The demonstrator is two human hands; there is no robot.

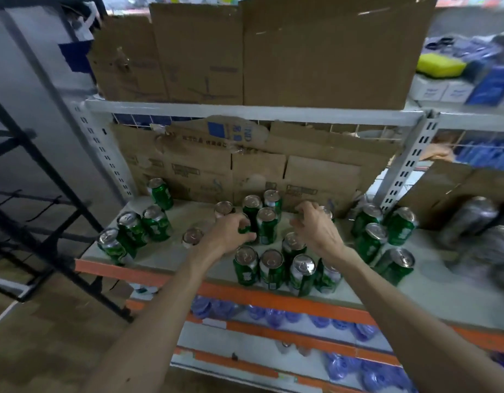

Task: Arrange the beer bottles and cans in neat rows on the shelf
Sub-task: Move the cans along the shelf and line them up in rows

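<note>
- Left hand (pixel 231 232) grips a green can (pixel 245 228) by its side, fingers and thumb wrapped round it, just behind the front row of four cans (pixel 273 272).
- Right hand (pixel 318 228) curls over the top of a rear can (pixel 327 212), behind and right of that row. The can is mostly hidden; the grip looks closed.
- Likely step: seat both strays as a second row directly behind the front row.
- Do it well: keep them upright, slide along the shelf (pixel 171 258) rather than lift, butt the sides together, line up the lids.
- Risk: neighbours crowd behind the row, so a wide wrist sweep could topple them.
- Cans: green bodies, silver pull-tab lids, apparently upright. Loose clusters sit left (pixel 133 228) and right (pixel 370 239) of the row, not yet sorted.
</note>
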